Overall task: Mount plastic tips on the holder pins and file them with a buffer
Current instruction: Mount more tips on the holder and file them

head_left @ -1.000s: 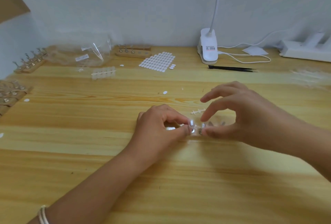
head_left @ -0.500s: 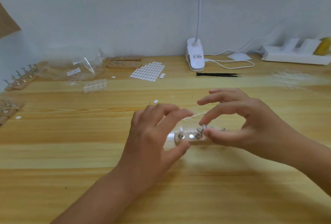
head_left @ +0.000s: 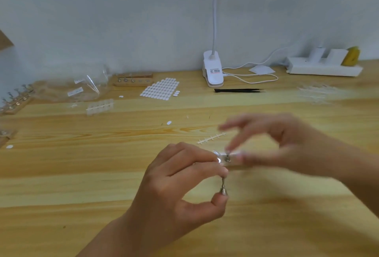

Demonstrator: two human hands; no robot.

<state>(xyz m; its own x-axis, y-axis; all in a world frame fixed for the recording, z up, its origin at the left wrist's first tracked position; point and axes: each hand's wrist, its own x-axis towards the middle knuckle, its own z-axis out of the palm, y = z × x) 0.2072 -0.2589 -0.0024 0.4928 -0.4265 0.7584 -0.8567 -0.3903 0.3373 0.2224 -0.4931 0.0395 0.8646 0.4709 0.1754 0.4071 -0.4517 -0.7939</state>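
A small wooden holder block [head_left: 232,163] with metal pins lies on the table in front of me. My left hand [head_left: 180,187] pinches one metal pin [head_left: 223,185] upright between forefinger and thumb, just in front of the block. My right hand [head_left: 272,143] is blurred; its thumb and forefinger pinch another pin [head_left: 227,155] standing on the block. An empty plastic tip sprue [head_left: 211,138] lies just behind the block. A sheet of white adhesive tabs [head_left: 161,90] sits farther back.
A white clip lamp [head_left: 212,70] and black tweezers [head_left: 238,90] lie at the back. Clear bags [head_left: 82,88], a strip of plastic tips [head_left: 100,106] and more wooden pin holders [head_left: 133,81] sit back left. A power strip [head_left: 324,69] is back right.
My left hand has lifted one pin off the block and drawn it toward me. My right hand stays pinching a pin on the block. The view has tilted up slightly.
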